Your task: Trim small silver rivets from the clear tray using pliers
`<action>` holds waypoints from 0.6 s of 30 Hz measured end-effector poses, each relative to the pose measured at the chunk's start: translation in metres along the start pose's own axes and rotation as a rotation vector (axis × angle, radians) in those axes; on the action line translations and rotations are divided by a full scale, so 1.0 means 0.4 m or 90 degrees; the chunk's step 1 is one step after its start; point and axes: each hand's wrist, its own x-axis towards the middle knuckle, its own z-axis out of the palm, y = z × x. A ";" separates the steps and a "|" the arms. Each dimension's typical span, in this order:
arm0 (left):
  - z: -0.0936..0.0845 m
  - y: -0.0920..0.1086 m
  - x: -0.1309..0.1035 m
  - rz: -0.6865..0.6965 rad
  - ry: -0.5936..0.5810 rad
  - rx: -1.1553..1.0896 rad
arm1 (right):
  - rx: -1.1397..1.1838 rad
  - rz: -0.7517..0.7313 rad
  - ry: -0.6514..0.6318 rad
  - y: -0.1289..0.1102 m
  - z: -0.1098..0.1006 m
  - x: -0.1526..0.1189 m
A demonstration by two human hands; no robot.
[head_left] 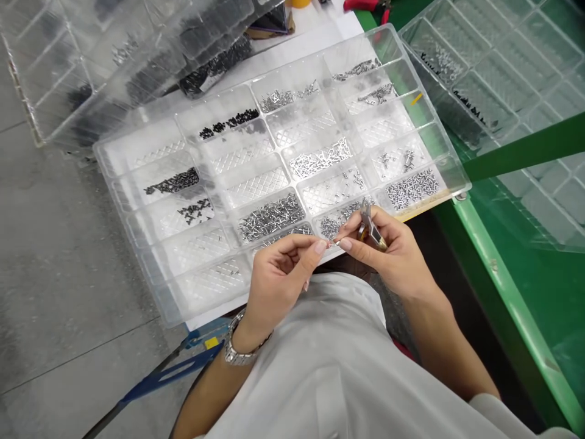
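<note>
Precisely at the meeting of both hands, a tiny pale part (337, 243), too small for any clear shape. At one end of it, the left hand (281, 268), thumb and index finger pinching; at the other, the right hand (397, 259), thumb and index finger likewise pinching. Both grips narrowed, fingertips almost meeting across the part. Also inside the right grip, small pliers (372, 230), grey metal at the jaws, yellowish toward the handle, pointing away over the tray (249, 186).

Just behind the part, the near edge of that tray: clear hard plastic, rectangular, set askew, with thin dividing walls and crosshatched ribbing on the compartment floors. Inside, loose heaps: slender silver pins (274, 217) beyond the left hand, fine silver bits (336, 225) right by the fingertips, stubby silver pieces (414, 189) past the right hand, glossy bright bits (320, 158) farther up, matte black pieces (228, 124) toward the far rim.

Farther out, scuffed clear box (31, 49) at upper left, clear case (525, 67) at upper right, smooth green metal rail (498, 268) at right. Around the left wrist, linked metal watch (236, 353); below, soft grey shirt (338, 347); leftward, grey floor (59, 274).
</note>
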 end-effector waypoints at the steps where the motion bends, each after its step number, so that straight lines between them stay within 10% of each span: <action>1: 0.000 0.000 0.001 -0.002 -0.002 -0.001 | 0.001 -0.003 0.000 -0.001 0.001 0.001; 18: -0.027 -0.014 0.001 -0.028 -0.062 -0.087 | 0.008 0.019 0.005 -0.002 0.015 0.001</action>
